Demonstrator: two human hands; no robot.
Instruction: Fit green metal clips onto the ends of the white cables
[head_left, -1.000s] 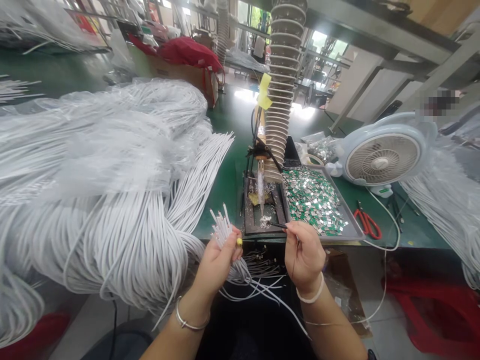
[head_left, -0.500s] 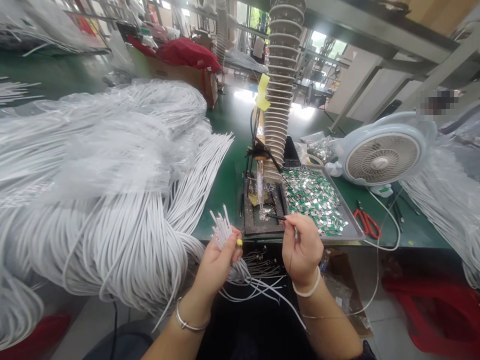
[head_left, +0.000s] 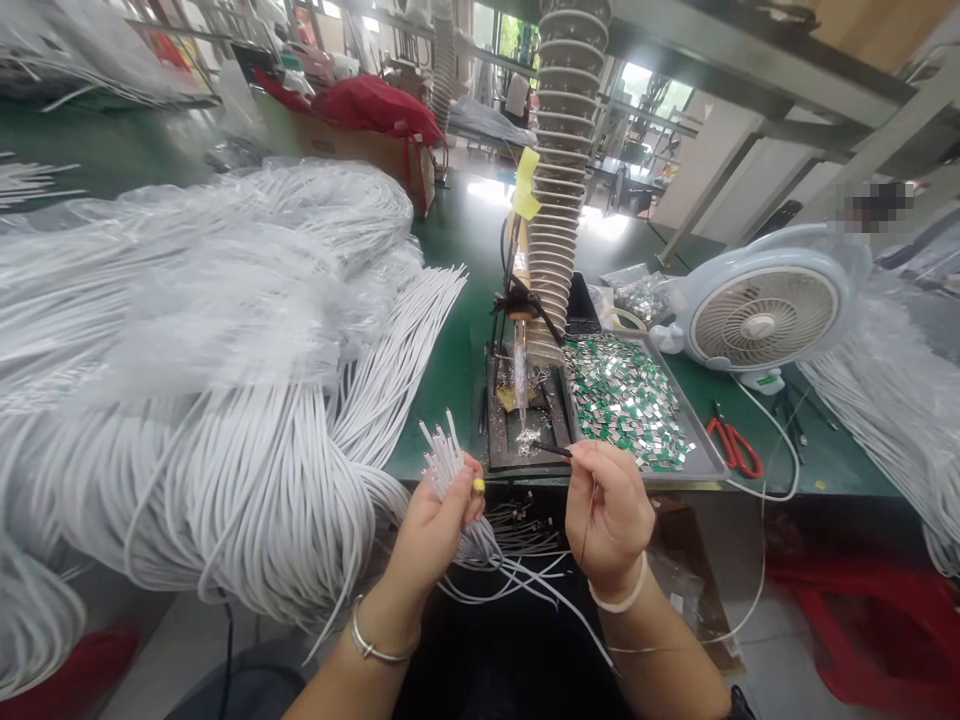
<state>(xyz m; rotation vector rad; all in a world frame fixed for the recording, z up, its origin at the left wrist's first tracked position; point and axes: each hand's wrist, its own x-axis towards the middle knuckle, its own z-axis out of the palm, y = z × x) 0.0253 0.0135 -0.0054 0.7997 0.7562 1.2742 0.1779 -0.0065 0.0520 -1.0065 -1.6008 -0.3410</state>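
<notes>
left hand [head_left: 429, 535] — bundled white cable ends [head_left: 444, 465] | right hand [head_left: 609, 515] — thin dark pin [head_left: 553, 450] | green-silver chip tray [head_left: 709, 465]

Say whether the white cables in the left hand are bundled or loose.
Bundled: the left hand grips the white cables together, their ends fanning upward.

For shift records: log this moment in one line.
Left hand: gripping white cable ends | right hand: pinching thin black stick | beside: metal tray of green-silver chips

Green workbench [head_left: 450, 335] under bundled white cables [head_left: 225, 480]
</notes>
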